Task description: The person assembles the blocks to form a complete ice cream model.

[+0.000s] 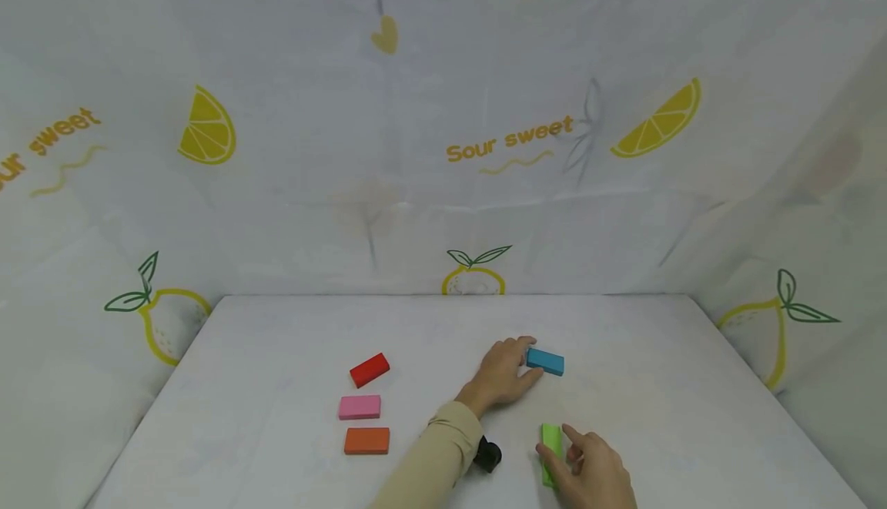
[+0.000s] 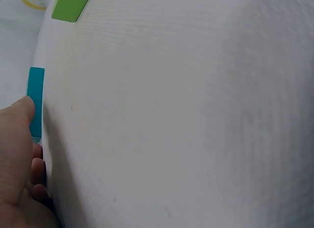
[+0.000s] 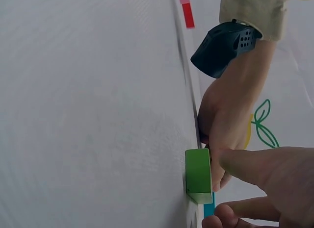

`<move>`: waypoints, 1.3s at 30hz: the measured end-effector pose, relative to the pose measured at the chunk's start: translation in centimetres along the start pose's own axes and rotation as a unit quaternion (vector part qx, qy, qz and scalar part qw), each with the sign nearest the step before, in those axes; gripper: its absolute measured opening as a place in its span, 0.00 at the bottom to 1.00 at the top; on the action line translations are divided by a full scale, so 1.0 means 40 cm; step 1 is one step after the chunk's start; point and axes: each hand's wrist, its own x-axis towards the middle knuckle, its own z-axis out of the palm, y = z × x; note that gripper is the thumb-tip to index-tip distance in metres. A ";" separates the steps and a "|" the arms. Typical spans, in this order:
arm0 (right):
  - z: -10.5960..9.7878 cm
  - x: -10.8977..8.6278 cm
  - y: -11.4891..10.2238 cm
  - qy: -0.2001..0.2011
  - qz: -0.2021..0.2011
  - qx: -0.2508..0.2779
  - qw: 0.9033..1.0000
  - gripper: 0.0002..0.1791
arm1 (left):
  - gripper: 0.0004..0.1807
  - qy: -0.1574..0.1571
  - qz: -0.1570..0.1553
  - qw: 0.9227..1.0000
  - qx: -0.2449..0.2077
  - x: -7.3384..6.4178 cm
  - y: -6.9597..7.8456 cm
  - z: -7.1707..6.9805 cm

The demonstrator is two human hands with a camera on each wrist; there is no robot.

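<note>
On the white table lies a blue block [image 1: 547, 362], with my left hand [image 1: 500, 374] around its left end. The thumb is on its near side and the fingers on its far side; whether they touch it I cannot tell. In the left wrist view the left thumb [image 2: 22, 110] overlaps the blue block [image 2: 36, 86]. Closer to me, a light green block [image 1: 551, 447] points away from me. My right hand [image 1: 597, 470] straddles it, thumb to the left and index finger to the right, fingers apart. The right wrist view shows the green block [image 3: 198, 170] beside that hand [image 3: 274, 179].
Left of my left arm lie a red block [image 1: 370, 370], a pink block [image 1: 359, 407] and an orange block [image 1: 367, 441]. A black wrist device [image 1: 488, 455] shows beside the left sleeve [image 1: 436, 455]. A lemon-print cloth [image 1: 416, 185] hangs behind the table [image 1: 277, 355].
</note>
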 end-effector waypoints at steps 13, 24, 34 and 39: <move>0.012 -0.001 0.005 -0.018 0.006 0.012 1.000 0.37 | 0.17 0.010 0.017 1.000 0.020 -0.004 0.003 -0.001; 0.020 -0.007 0.012 -0.012 -0.001 0.025 1.000 0.38 | 0.20 0.018 0.016 0.997 0.067 -0.014 0.010 0.005; 0.015 -0.003 0.000 -0.009 -0.013 0.014 1.000 0.36 | 0.18 0.015 0.011 0.998 0.063 -0.008 -0.001 0.016; 0.014 0.002 -0.007 -0.008 -0.010 0.022 1.000 0.36 | 0.18 0.009 0.007 0.999 0.049 -0.009 -0.001 0.012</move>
